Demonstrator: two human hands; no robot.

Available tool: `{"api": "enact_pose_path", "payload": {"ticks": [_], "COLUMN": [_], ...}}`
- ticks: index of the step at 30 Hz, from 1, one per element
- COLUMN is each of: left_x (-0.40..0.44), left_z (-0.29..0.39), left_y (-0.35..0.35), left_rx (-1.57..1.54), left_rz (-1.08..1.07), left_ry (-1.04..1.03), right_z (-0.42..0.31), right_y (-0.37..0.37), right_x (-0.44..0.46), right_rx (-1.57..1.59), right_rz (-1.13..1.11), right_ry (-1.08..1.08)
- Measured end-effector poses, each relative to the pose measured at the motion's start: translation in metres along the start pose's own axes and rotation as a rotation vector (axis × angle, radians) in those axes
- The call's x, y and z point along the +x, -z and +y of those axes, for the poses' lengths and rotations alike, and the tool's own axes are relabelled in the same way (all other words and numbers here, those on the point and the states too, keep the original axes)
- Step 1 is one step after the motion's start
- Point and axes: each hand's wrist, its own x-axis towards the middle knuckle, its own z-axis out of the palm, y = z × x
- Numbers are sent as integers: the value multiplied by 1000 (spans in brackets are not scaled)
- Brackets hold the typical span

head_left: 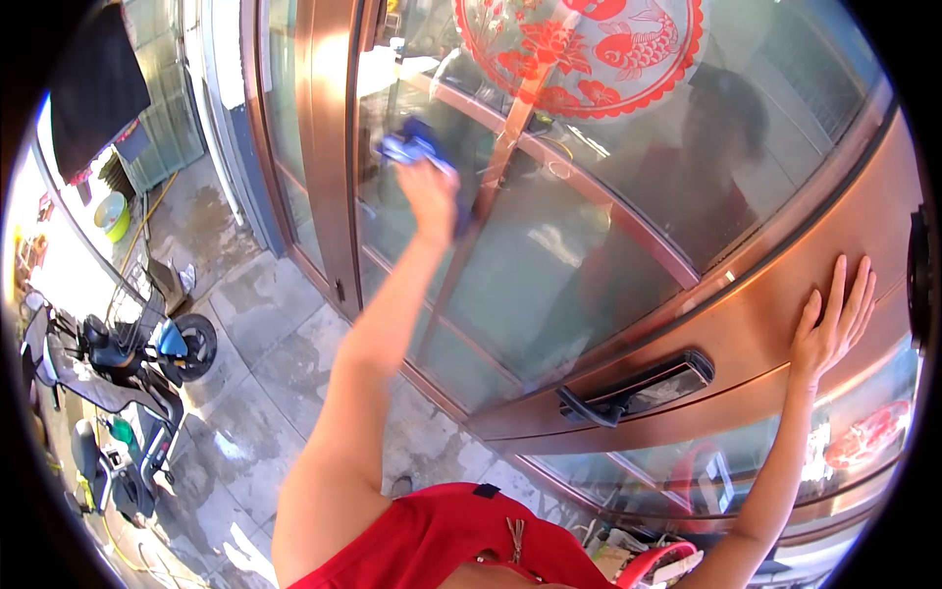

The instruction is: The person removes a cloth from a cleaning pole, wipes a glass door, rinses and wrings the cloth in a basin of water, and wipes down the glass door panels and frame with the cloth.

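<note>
The left hand [429, 187] has its fingers closed round a bunched blue cloth [412, 137], at eleven o'clock from the middle of the view, up at the glass pane [559, 255] of a copper-coloured door. Both are blurred, so I cannot tell which fingers pinch it or how much of it touches the pane.

The right hand [834, 319] holds nothing: at three o'clock it lies with its fingers spread, palm against the door's metal frame [756, 304]. Between the hands, at one o'clock, a round red decal [589, 49] with fish and flowers marks the glass; a person's reflection shows at two. A black lever handle [638, 388] sits at four o'clock.

Farther out are a scooter [169, 340] near nine — on grey paving slabs [260, 304] — and a yellow-green bucket [113, 218] just above it, with a dark garment [98, 88] hanging at ten.
</note>
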Motion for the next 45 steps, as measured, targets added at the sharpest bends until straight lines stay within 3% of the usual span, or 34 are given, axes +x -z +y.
{"api": "enact_pose_path", "payload": {"ticks": [1, 2, 4, 6, 9, 10, 12, 14, 15, 17, 18, 20, 23, 25, 26, 27, 28, 29, 30, 33, 37, 40, 41, 45], "left_x": [1, -8, -26, -44, -19, -10, 1, 31, 46, 77, 109, 168, 250, 301, 329, 341, 358, 355, 368, 348, 298, 329, 350, 454], "left_z": [56, 103, 164, 169, 142, 124, 74, 35, 15, -74, -72, -82, -27, 18, 14, 44, 72, 137, 145, 228, 314, 330, 330, 274], "left_y": [14, 28, 45, 26, 18, 18, -4, -7, -9, -49, -55, -67, -52, -37, -49, -39, -34, -6, -17, -13, -19, -37, -43, -65], "left_rx": [-160, -244, -345, -349, -389, -357, -385, -254, -204, -8, -44, -51, -434, -1047, -1391, -917, -1315, -1199, -1010, -628, -576, -634, -624, -298], "left_rz": [-235, -305, -357, -352, -383, -404, -81, 17, 46, -124, 60, 49, 92, 24, -123, -69, -238, -205, -230, -66, 15, 90, 207, 300], "left_ry": [137, 82, -319, -632, -700, -637, -433, -64, 120, 389, 397, 357, 311, 520, 466, -14, 180, 322, 15, -451, -892, -1022, -1045, -787], "right_z": [0, 1, 2, 2, 2, 2, 0, -2, -2, -3, -3, -2, -2, 0, 1, 2, 2, 3, 4, 4, 6, 8, 10, 7], "right_y": [1, -1, 1, 4, 8, 9, 12, 12, 12, 12, 11, 10, 11, 9, 8, 7, 6, 5, 5, 5, 3, 4, 3, 1], "right_x": [-2, -2, -2, -1, -1, 1, 0, 2, 1, 0, 0, 1, -2, -3, -5, -6, -8, -9, -10, -11, -15, -18, -20, -28], "right_rx": [-1, -1, 12, 34, 44, 41, 40, 41, 36, 41, 45, 47, 39, 14, 10, 7, 7, -4, -1, -9, -36, -47, -60, -94], "right_rz": [0, 0, -4, -6, -33, -32, -39, -32, -39, -40, -42, -41, -58, -71, -70, -69, -70, -78, -80, -79, -98, -116, -125, -144], "right_ry": [-3, -2, 2, -2, -18, -19, -39, -53, -61, -73, -78, -81, -89, -93, -91, -90, -88, -86, -85, -83, -75, -76, -71, -122]}}
